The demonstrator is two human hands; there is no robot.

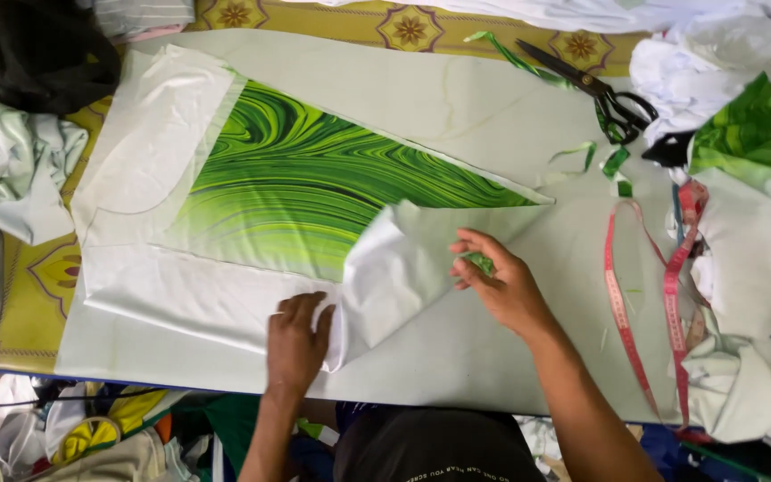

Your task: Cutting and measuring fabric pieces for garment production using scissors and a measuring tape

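The green swirl fabric [314,183], already cut and half folded white-side-up on the tabletop [457,98], is pressed flat by the left hand [296,339] while a green scrap [481,262] is pinched by the right hand [501,281].

— How is the left hand [296,339] set?
— Palm down, fingers together and pointing away from the body, lying flat; the forearm comes straight up from the lower edge of the view.
— And the right hand [501,281]?
— It reaches in from the lower right, forearm angled, wrist slightly bent. Fingers curl leftward, thumb and fingertips [470,259] drawn together in a loose pinch.
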